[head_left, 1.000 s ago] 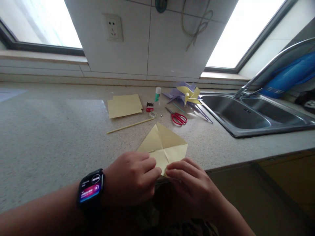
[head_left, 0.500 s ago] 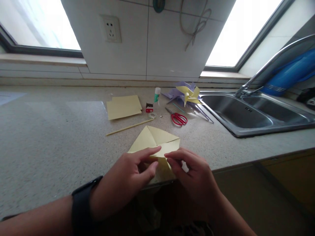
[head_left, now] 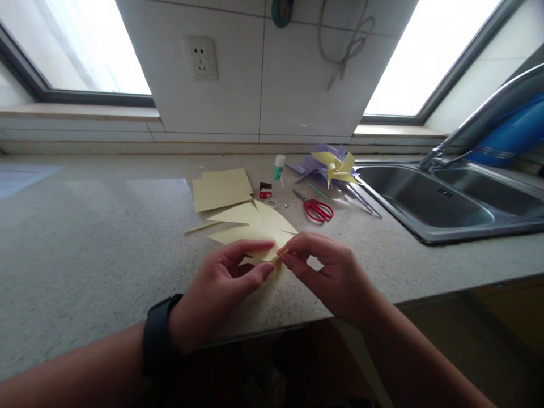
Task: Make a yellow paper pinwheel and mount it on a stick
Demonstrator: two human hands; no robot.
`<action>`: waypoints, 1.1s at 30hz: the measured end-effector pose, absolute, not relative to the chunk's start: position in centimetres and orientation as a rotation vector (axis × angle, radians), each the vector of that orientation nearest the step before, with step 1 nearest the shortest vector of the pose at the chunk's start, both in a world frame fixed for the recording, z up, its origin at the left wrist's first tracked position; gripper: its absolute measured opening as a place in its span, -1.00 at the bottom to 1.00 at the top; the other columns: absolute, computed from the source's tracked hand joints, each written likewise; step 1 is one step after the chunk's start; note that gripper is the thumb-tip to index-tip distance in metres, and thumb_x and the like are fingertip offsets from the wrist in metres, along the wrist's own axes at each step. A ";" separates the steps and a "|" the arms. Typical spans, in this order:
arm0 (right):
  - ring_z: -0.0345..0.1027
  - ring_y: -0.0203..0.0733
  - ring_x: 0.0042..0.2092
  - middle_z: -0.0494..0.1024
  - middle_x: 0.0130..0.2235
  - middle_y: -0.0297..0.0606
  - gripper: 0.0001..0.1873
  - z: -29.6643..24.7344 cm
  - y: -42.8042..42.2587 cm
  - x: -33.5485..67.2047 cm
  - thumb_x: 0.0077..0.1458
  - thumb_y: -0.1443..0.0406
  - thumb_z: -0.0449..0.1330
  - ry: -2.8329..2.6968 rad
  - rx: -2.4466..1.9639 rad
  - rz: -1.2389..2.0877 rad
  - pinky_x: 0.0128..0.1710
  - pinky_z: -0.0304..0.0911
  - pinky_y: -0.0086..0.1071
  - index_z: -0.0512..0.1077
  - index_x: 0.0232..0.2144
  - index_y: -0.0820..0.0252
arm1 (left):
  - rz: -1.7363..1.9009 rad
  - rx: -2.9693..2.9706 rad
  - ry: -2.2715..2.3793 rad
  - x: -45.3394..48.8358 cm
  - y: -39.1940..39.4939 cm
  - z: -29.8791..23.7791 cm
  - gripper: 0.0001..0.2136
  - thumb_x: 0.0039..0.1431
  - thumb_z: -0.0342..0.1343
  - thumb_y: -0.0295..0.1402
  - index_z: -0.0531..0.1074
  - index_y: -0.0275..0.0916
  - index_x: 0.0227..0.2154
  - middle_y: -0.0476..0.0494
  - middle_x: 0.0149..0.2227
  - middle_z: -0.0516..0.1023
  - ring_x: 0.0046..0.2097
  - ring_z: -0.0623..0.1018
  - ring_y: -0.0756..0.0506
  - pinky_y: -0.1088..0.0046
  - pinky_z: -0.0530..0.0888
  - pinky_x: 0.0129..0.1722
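Note:
A pale yellow sheet of paper point(head_left: 241, 233), slit from its corners into flaps, is lifted slightly above the counter near its front edge. My left hand point(head_left: 221, 283), with a dark band at the wrist, grips the near side of the sheet between thumb and fingers. Opposite it, my right hand point(head_left: 329, 269) pinches a near corner of the paper, which is bent toward the middle. Fingers hide part of the sheet's centre. Just beyond the paper lies a thin yellow stick point(head_left: 199, 228), partly covered by a flap.
Behind the sheet are stacked yellow papers point(head_left: 221, 190), a small red-black box point(head_left: 266, 190), a glue stick point(head_left: 279, 168) and red-handled scissors point(head_left: 318, 209). Yellow and purple paper pinwheels point(head_left: 335, 167) lie beside the steel sink point(head_left: 419, 226). A printed sheet point(head_left: 25, 177) is at far left.
The paper has risen and turned, its flaps now spread over part of the stick. Both hands have moved slightly up with it, and the right hand has bent a corner inward. The view has shifted slightly.

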State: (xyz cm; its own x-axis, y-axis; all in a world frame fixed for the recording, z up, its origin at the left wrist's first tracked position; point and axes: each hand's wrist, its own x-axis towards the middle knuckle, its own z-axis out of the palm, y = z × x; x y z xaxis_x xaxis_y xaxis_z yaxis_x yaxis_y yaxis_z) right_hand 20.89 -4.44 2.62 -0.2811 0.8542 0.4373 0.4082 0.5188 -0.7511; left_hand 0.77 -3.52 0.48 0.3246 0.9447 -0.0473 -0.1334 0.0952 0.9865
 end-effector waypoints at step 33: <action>0.35 -0.33 -0.46 0.52 -0.46 -0.38 -0.86 4.8 3.7 20.5 0.16 0.22 0.28 -2.285 -1.017 0.995 -0.51 0.27 -0.46 0.49 -0.38 0.16 | 1.093 0.796 0.824 0.7 -1.4 -1.0 -0.79 0.05 0.42 -0.33 0.52 -0.23 -0.32 0.05 -0.42 0.58 -0.39 0.51 0.09 0.64 0.40 -0.37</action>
State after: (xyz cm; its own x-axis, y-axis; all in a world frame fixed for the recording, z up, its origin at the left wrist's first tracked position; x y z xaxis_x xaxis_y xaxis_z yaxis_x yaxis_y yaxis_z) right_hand 20.45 3.71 4.79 -0.6289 0.7705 0.1039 0.4488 0.4689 -0.7607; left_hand 0.66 -1.44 -1.03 0.2432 0.9551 -0.1690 -0.4248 0.2615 0.8667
